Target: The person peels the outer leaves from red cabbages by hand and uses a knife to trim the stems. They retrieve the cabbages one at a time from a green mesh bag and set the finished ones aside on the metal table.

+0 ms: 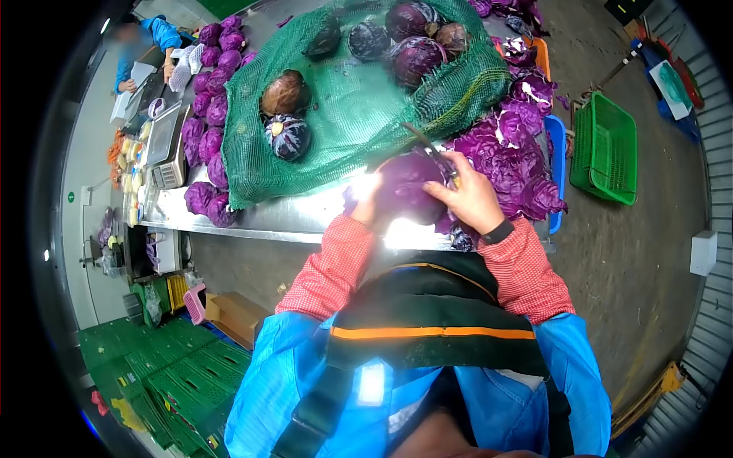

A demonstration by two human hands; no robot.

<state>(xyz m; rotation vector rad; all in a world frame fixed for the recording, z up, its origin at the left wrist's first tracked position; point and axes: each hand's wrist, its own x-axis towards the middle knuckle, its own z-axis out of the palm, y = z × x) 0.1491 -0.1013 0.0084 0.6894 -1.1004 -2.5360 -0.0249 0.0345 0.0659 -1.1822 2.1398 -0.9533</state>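
A red cabbage (412, 187) sits between my two hands over the metal table, blurred by glare. My left hand (368, 204) is closed around its left side, its fingers partly washed out by bright light. In my right hand (475, 197) is a knife (424, 143) with a dark blade, pointing up and left across the cabbage's upper right side. The right thumb presses on the cabbage. Beyond the hands lies a green mesh sack (336, 107) with several untrimmed cabbages (288, 137) on it. Loose purple leaves (508, 164) are heaped just right of my right hand.
Several trimmed cabbages (200, 197) line the table's left, beside a scale (169, 153). A blue crate (557, 172) stands at the right edge, a green basket (605, 149) on the floor beyond. Another person (160, 34) works at far left.
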